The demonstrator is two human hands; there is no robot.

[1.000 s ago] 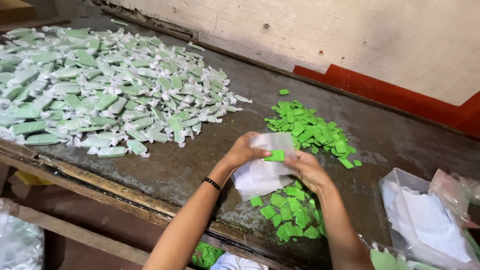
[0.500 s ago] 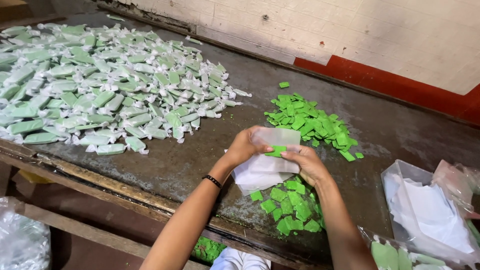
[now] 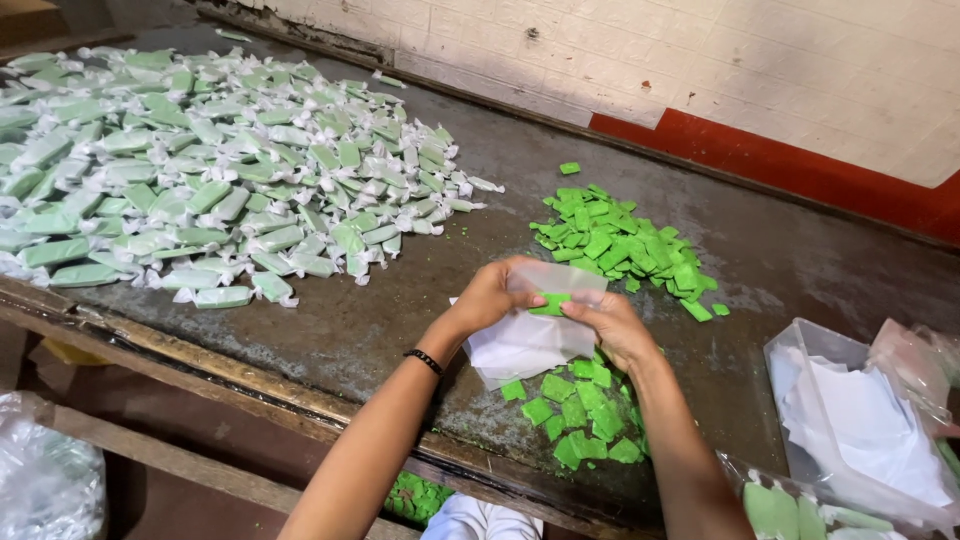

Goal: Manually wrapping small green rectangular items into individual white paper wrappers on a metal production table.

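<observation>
My left hand and my right hand together hold a clear plastic wrapper folded around one small green block. A stack of white wrapper sheets lies on the dark table just under my hands. Loose unwrapped green blocks lie in a small heap below my right hand, and a second heap of green blocks lies beyond my hands. A big pile of wrapped green pieces with twisted ends covers the table's left side.
A clear plastic tub holding white sheets stands at the right edge. Wrapped green pieces show at the bottom right. A clear plastic bag lies on the floor at the lower left. A white and red wall runs behind the table.
The wrapper has been folded closer around the green block, and my hands have drawn together over it. The piles have not changed.
</observation>
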